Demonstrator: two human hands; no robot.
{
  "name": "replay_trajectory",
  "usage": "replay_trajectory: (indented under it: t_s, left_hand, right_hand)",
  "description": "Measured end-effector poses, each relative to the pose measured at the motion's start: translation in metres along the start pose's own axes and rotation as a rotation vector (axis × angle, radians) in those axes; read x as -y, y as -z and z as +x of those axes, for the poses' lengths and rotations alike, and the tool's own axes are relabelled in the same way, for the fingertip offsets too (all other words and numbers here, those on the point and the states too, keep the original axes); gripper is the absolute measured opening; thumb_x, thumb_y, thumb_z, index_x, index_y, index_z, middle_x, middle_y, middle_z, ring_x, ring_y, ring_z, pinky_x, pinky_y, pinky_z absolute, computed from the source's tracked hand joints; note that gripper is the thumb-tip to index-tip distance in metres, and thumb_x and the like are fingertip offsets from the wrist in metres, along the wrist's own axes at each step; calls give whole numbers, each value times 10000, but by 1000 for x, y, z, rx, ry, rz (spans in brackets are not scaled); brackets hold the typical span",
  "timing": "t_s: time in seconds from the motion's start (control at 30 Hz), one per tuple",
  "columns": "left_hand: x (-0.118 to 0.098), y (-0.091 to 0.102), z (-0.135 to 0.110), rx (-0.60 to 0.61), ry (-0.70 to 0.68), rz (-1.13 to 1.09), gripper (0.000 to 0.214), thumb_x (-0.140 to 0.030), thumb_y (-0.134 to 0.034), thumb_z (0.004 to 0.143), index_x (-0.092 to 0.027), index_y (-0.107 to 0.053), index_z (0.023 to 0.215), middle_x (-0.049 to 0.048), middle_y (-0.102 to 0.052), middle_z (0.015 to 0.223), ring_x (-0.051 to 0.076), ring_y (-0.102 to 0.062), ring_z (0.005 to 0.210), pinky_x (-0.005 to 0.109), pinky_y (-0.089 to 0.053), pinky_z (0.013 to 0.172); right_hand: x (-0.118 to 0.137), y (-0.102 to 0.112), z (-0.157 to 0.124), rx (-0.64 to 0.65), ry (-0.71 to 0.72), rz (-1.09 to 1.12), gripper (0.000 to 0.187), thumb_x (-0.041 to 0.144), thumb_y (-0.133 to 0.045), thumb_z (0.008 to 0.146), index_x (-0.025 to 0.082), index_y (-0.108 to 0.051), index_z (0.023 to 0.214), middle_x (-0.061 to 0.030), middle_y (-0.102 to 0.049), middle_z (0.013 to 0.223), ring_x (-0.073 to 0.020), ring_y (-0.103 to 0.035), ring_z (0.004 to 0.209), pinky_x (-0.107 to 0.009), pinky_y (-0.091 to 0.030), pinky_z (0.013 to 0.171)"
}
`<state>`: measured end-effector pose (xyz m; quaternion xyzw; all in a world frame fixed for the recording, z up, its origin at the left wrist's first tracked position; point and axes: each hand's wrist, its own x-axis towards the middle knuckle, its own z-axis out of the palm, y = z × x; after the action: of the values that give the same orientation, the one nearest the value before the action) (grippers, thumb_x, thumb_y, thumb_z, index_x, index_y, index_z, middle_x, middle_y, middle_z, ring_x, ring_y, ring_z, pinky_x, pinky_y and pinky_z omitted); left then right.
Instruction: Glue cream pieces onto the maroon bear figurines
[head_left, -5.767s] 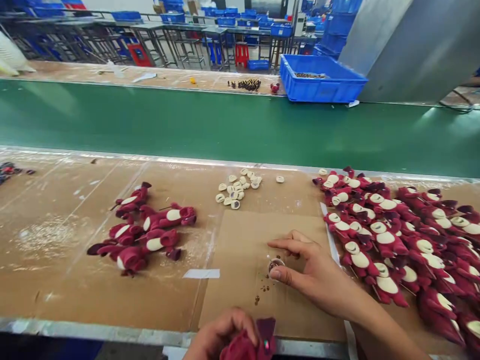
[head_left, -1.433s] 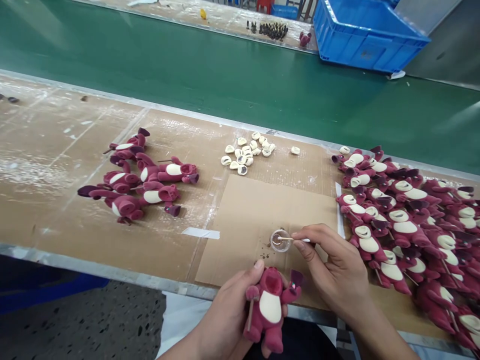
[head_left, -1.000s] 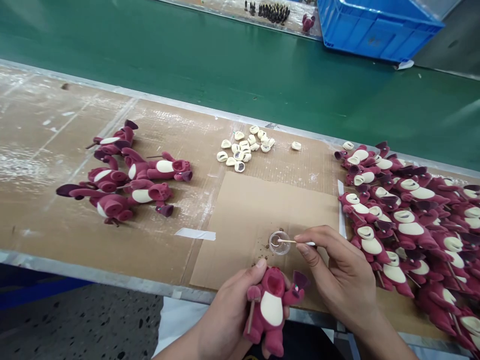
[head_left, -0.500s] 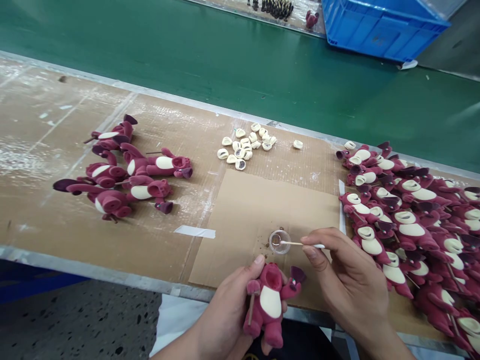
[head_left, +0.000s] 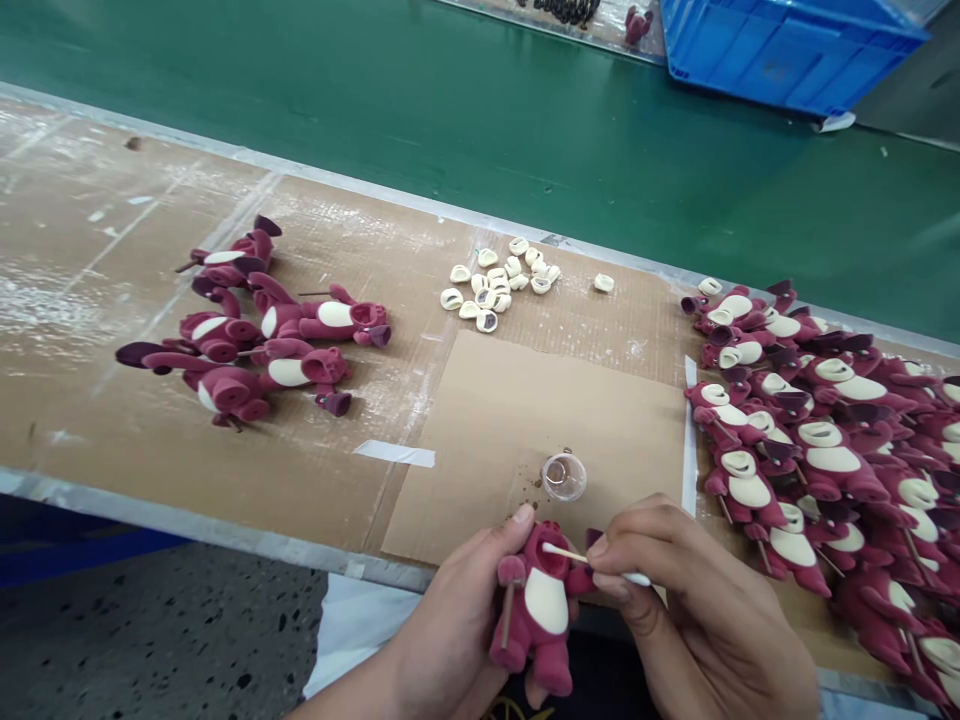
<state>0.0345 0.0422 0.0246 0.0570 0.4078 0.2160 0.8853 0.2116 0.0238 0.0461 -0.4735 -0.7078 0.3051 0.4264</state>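
My left hand (head_left: 457, 610) is closed around a dark pink bear figure (head_left: 534, 630) with a cream belly and a hollow where its muzzle is. Between thumb and fingers, my right hand (head_left: 682, 600) pinches a cotton swab (head_left: 574, 555). One swab tip lies at the hollow in the bear's face; whether it touches the surface is hard to tell. Just beyond the bear stands a small clear cup (head_left: 564, 476) with a little brownish liquid in it. Brown drops dot the cardboard sheet (head_left: 555, 400) around the cup.
Several cream muzzle pieces (head_left: 487, 285) lie at the bench's far side. More bear figures without muzzles (head_left: 296, 372) rest to the left. At the right is a dense group of bears with muzzles (head_left: 825, 450). A blue crate (head_left: 787, 55) stands beyond the green surface (head_left: 375, 120).
My right hand has brought the swab from inside the cup down to the bear's face. The left hand still holds the bear. The view has shifted slightly.
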Motion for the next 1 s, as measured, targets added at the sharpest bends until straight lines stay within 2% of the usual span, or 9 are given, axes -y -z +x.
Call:
replay_trajectory:
  t_s: [0.23,0.37,0.5,0.67,0.87,1.0]
  left_hand:
    - [0,0,-4,-20,7,-31,561,-695,-738,789,-149,-691,666,46,-596,431,117,-503,379,199,-381,423]
    - [3,3,-6,-16,2,-24,539,-662,-708,836,-152,-690,665,47,-583,420,121,-504,388,205,-386,439]
    - [4,3,-8,-10,-8,3,556,-660,-666,866,-159,-668,625,49,-554,397,132,-504,410,214,-370,451]
    - [0,-2,-10,-37,-12,7,540,-660,-728,815,-150,-675,643,46,-580,434,122,-514,416,207,-380,458]
    - [4,1,-15,-13,-9,-12,563,-679,-753,784,-126,-712,685,59,-599,433,106,-502,367,193,-364,421]
    - [11,6,-15,-13,-52,-52,531,-628,-683,892,-109,-746,797,81,-644,507,106,-497,373,191,-376,409]
  right_hand:
    - [1,4,3,36,49,-64,281,-83,-562,900,125,-664,1059,-50,-663,923,-135,-631,840,-269,-555,749]
    - [4,4,3,31,36,-80,280,-72,-547,911,142,-654,1054,-48,-656,915,-133,-623,817,-256,-545,704]
    - [3,0,-1,64,59,-59,318,-94,-561,894,151,-656,1075,-57,-671,956,-153,-631,863,-291,-552,753]
    - [1,-1,-2,71,82,-87,397,-142,-508,845,143,-651,1082,-69,-667,982,-159,-615,878,-302,-543,764]
    - [10,2,0,72,119,-107,378,-140,-483,852,150,-635,1043,-58,-667,928,-146,-623,830,-280,-553,722]
    - [7,1,4,-70,35,-96,299,-55,-542,928,197,-650,1049,-34,-679,935,-138,-669,856,-244,-564,735]
